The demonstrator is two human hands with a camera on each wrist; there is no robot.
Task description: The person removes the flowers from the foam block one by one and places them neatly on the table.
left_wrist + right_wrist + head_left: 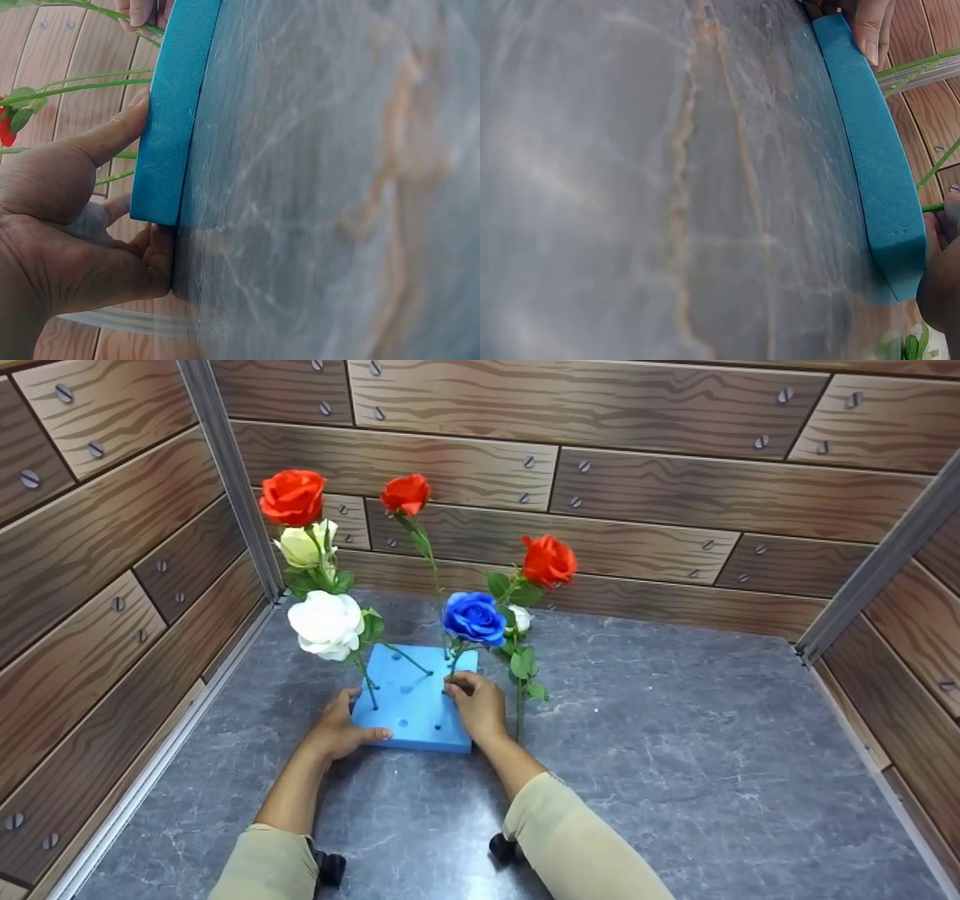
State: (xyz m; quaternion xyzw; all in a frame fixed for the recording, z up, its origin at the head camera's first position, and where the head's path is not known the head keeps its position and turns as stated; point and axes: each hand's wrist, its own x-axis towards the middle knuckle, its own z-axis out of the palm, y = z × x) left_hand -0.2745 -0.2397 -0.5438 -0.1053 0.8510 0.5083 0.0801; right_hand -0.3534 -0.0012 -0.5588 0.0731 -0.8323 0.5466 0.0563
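- Carefully, a right hand point(480, 709) pinches the stem point(454, 658) of a blue rose point(475, 619) low down, over the blue block point(417, 708) on the counter point(712, 750). Fingers hide the stem's lower end, so whether it sits in a hole cannot be told.
- Opposite, the left hand point(336, 729) grips the block's left side near the front corner, thumb on the top face, fingers against the edge.
- The step looks like planting the blue rose. A low pinch should steer best: line the stem up with its hole, then press steadily, since pushing from higher could bow it.
- The left hand's hold would serve best bearing down, guarding against a slide or tilt.
- At left, a white flower point(325, 625) leans outward from the block; at right, a red rose point(550, 562) rises over leaves point(523, 663) beside the right hand, where a careless withdrawal might snag.
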